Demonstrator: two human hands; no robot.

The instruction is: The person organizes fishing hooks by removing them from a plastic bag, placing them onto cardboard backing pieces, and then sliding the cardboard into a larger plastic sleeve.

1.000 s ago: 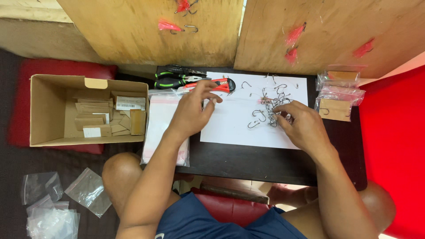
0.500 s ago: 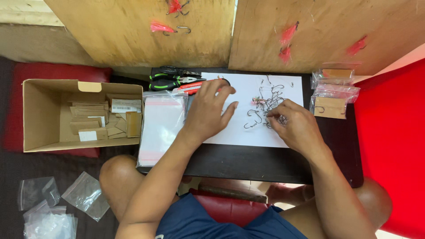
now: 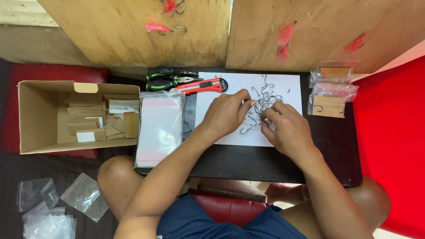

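Seen from above, a seated person works at a small dark table. Both hands meet over a white sheet of paper strewn with a loose pile of metal fish hooks. The left hand rests on the paper with fingertips pinched at the pile's edge; the right hand does the same just beside it, though whether either actually grips a hook is too small to tell. A red utility knife and green-handled pliers lie above the paper. A stack of clear zip bags sits left of it, beside an open cardboard box. Small packed bags lie at the right.
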